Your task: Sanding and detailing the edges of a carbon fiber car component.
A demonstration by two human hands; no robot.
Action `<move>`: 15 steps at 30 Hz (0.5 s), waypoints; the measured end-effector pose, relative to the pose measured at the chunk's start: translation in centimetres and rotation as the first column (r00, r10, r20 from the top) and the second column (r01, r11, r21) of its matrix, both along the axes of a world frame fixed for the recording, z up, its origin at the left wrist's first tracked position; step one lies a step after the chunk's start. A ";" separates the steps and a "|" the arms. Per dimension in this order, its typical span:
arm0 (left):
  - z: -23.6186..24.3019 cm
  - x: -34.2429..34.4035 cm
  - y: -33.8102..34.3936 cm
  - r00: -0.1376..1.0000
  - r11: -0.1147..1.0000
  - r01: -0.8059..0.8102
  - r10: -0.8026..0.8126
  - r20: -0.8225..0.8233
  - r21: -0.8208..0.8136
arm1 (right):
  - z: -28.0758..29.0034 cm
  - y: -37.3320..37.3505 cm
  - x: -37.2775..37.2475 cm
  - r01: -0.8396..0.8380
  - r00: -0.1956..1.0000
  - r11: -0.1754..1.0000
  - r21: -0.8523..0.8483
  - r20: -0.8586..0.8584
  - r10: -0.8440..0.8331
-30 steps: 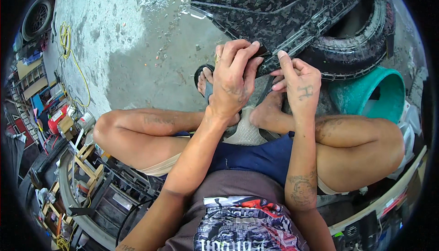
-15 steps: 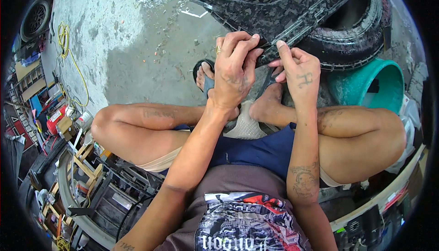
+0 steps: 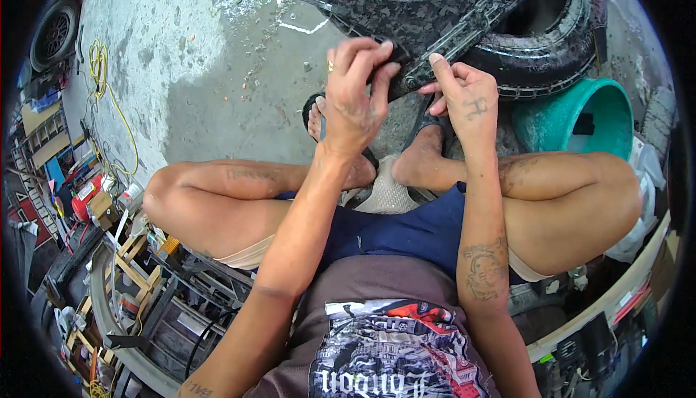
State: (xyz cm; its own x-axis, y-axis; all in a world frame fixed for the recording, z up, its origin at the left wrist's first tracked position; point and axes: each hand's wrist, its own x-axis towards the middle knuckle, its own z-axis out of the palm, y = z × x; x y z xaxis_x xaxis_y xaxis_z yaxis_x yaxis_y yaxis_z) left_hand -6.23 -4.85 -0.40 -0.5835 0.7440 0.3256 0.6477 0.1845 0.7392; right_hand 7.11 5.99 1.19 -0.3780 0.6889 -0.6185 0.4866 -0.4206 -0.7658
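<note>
A large black plastic panel (image 3: 406,6) with a grey camouflage-like pattern rests on a worn tire (image 3: 533,72), its narrow end pointing toward me. My right hand (image 3: 464,93) pinches the panel's ridged edge near that end, thumb on top and fingers below. Beside the tip, on the left, my left hand (image 3: 355,93) is closed, fingers curled toward the thumb. Something dark shows between those fingers; whether it is the panel's corner or a separate piece I cannot tell.
A teal bucket (image 3: 576,119) lies tipped on its side at the right. Yellow cord (image 3: 100,72) runs along the concrete floor at left, near a wheel (image 3: 54,34). Wooden frames and clutter (image 3: 138,275) fill the lower left. My feet, in sandals, are below the panel.
My left hand has drawn slightly left, widening the gap from my right hand. The right hand keeps its pinch on the panel's edge. The whole view has shifted a little.
</note>
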 end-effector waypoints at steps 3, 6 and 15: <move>0.0 0.5 -0.3 0.997 0.997 0.073 -0.073 -0.022 -0.012 | -0.1 -0.1 0.0 0.013 1.000 0.999 0.036 -0.023 -0.012; -0.1 0.7 -0.1 0.997 0.996 0.082 -0.082 -0.008 -0.045 | -0.1 0.0 0.2 0.005 0.998 1.000 0.027 -0.055 -0.004; -0.3 0.1 0.1 0.992 0.993 0.110 -0.112 -0.057 -0.031 | -0.4 0.0 0.3 0.006 0.996 1.000 -0.009 -0.094 -0.006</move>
State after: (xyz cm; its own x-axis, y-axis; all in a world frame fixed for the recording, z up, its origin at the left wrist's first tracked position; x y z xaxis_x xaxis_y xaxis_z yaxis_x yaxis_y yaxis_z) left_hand -6.08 -4.73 -0.70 -0.4776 0.8121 0.3353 0.7071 0.1288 0.6953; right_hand 7.39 6.04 0.76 -0.4307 0.6863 -0.5860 0.4098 -0.4298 -0.8046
